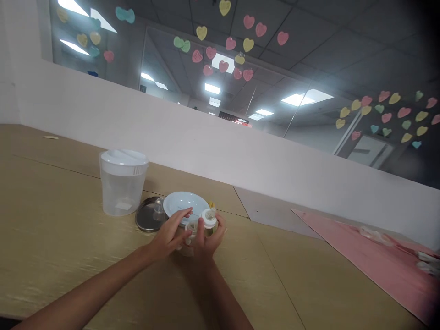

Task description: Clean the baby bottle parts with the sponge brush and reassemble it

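Observation:
Both of my hands meet over a small plastic bottle with a white screw cap [208, 219], held low above the wooden table [85, 206]. My right hand [206, 240] is wrapped around the bottle's body. My left hand [168, 236] comes in from the left, with its fingers pressed against a white part near the bottle. Just behind my hands lies a pale blue plate [184, 204], partly hidden by my left fingers. A small yellow item [211, 204] peeks out behind the cap. The bottle's lower part is mostly hidden by my fingers.
A clear plastic pitcher with a white lid [123, 183] stands left of the plate. Beside it are a round steel lid [146, 215] and a small glass cup [158, 209]. A pink sheet [378, 261] with white items lies at the right. A low white wall [206, 137] runs behind the table.

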### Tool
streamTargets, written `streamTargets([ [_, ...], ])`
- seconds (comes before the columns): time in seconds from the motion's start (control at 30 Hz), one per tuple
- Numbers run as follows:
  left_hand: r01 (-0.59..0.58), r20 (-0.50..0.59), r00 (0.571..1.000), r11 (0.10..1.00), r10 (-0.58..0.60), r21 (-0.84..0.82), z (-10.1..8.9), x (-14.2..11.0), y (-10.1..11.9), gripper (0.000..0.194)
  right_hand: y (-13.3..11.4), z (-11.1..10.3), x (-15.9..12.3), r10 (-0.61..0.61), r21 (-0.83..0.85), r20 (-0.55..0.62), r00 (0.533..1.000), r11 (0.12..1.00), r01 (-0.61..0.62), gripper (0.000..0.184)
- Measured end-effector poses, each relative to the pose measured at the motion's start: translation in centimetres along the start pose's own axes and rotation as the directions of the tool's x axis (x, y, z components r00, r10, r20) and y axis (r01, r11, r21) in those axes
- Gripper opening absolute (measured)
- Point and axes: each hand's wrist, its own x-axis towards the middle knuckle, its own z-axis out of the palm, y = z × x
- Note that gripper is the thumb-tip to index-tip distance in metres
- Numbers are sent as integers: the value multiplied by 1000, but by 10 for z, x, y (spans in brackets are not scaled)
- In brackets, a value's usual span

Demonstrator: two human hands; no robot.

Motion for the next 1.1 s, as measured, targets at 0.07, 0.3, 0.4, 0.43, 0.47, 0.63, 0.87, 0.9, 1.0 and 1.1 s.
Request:
streamTargets([
  [0.07,5,77,997,1000,-7,25,7,-6,-6,58,6,-1,-5,51,8,49,997,999,-52,34],
  [0.3,52,47,997,998,-53,33,18,-11,-19,66,15,-2,-11,-116,-5,216,970,993,120,30],
  [0.4,58,31,998,998,-58,-6,17,-11,-18,74,14,0,-11,-103,-16,268,958,994,111,30],
  [0.43,57,27,998,998,-56,-7,17,-11,-18,76,14,1,-11,-102,-11,283,954,994,109,30],
  [0.47,56,22,998,998,-56,-4,17,-11,-18,77,14,1,-11,-104,-5,298,949,994,110,30],
  [0.63,54,21,998,998,-55,34,20,-13,-18,72,15,0,-8,-103,21,344,933,995,102,27],
  [0.87,31,-40,999,986,-25,163,23,-13,-18,67,16,-3,-6,-85,53,305,948,996,72,21],
  [0.9,34,-52,998,985,-26,171,23,-12,-18,67,16,-4,-5,-72,50,290,954,997,60,20],
  [1.0,41,-58,998,985,-32,169,22,-11,-16,64,17,-5,-1,-43,33,251,967,999,36,17],
  [1.1,48,-50,998,987,-41,153,21,-10,-15,58,17,-6,2,-50,26,250,967,999,45,17],
])
